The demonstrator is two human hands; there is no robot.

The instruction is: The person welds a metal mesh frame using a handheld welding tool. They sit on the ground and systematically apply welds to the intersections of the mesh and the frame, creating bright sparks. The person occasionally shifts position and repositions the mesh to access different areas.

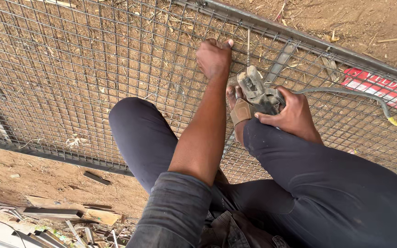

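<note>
Closest to us are two knees in dark trousers (327,183) and a rolled grey sleeve (175,206), since we crouch right over the work. From the head camera, one wire mesh panel (70,69) lies flat on the dirt ground (47,179), with its steel frame bar (299,41) running just beyond both hands. Our left hand (214,57) is closed in a fist on the mesh wires, seemingly pressing them down against the frame. Just beside it, toward us, our right hand (290,115) wraps shut around one electrode holder (258,94), its nose aimed at the mesh near the left fist. One grey cable (345,92) trails away from the right hand. One sandalled foot (240,110) rests on the mesh between the hands.
</note>
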